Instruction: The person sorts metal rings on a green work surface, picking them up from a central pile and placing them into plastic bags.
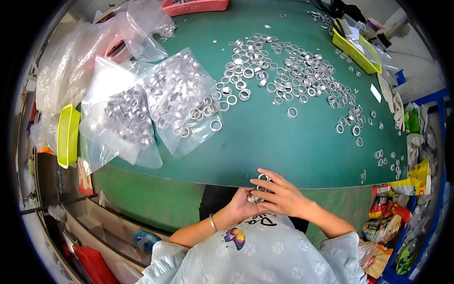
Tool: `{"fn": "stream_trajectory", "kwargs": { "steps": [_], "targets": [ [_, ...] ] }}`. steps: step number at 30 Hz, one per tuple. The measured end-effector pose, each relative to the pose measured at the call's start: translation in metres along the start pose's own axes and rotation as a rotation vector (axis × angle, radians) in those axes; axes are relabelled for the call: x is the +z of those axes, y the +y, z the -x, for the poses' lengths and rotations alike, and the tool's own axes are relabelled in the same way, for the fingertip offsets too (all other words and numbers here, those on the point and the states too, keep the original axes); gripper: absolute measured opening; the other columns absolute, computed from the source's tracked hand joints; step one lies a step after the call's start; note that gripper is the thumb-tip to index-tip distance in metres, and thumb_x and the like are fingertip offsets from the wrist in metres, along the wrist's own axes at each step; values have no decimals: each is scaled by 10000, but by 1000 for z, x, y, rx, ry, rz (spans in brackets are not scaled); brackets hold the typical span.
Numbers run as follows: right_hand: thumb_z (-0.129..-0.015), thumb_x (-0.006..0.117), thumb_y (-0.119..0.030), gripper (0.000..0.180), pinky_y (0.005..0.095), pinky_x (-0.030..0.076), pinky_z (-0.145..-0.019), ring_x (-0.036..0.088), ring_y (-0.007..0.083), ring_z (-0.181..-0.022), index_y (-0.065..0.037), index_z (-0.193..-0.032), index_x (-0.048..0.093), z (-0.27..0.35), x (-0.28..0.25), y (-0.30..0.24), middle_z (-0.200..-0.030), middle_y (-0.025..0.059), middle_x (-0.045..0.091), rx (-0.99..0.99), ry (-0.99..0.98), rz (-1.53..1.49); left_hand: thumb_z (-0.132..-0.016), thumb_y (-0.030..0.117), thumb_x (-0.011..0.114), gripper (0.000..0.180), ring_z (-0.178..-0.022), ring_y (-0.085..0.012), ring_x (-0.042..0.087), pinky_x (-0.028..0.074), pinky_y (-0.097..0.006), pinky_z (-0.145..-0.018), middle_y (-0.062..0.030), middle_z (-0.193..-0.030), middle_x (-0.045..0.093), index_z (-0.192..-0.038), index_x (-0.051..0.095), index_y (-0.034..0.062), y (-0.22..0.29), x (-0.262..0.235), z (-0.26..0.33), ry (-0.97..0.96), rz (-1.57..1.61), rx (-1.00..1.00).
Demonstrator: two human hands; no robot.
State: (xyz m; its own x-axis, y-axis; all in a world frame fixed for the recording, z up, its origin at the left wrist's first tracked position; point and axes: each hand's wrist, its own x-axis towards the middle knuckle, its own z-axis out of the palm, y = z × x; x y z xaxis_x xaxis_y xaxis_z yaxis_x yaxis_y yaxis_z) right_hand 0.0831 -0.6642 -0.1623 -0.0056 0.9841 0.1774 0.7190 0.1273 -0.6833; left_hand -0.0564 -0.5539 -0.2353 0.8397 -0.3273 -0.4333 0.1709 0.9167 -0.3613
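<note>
Close to my body, at the near edge of the green table (227, 163), several silver metal rings (256, 199) are gathered between my two hands. My left hand (242, 204) is curled around them from the left. Coming over from the right, my right hand (282, 195) has its fingers bent across the rings, with one ring (263, 177) showing at the fingertips. The right fingers partly hide the rings. Farther off, a wide scatter of loose metal rings (309, 78) covers the table, and a single ring (292, 112) lies apart from it.
On the left lie two clear plastic bags of rings (177, 90) (130, 113), beside a yellow-green tray (69, 137). A red tray (196, 6) sits at the far edge, a yellow basket (354, 47) at the far right. Below, open drawers (109, 222) flank me on the left.
</note>
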Motion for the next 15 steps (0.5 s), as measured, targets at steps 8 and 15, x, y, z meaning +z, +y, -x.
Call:
{"fn": "stream_trajectory", "kwargs": {
  "steps": [8, 15],
  "targets": [
    [-741, 663, -82, 324, 485, 462, -937, 522, 372, -1158, -29, -1058, 622, 8, 29, -11, -1180, 146, 567, -177, 33, -33, -949, 202, 450, 211, -968, -222, 595, 503, -405, -843, -86, -1060, 610, -1047, 584, 72, -4, -13, 10, 162, -146, 52],
    [-759, 672, -80, 318, 469, 494, -890, 554, 371, -1127, -24, -1066, 614, -5, 44, -18, -1151, 164, 578, -308, 3, -165, -977, 274, 492, 297, -970, -220, 620, 516, -384, -825, -98, -1059, 633, -1132, 561, 31, 6, -54, 27, -132, -99, -34]
  ]
}}
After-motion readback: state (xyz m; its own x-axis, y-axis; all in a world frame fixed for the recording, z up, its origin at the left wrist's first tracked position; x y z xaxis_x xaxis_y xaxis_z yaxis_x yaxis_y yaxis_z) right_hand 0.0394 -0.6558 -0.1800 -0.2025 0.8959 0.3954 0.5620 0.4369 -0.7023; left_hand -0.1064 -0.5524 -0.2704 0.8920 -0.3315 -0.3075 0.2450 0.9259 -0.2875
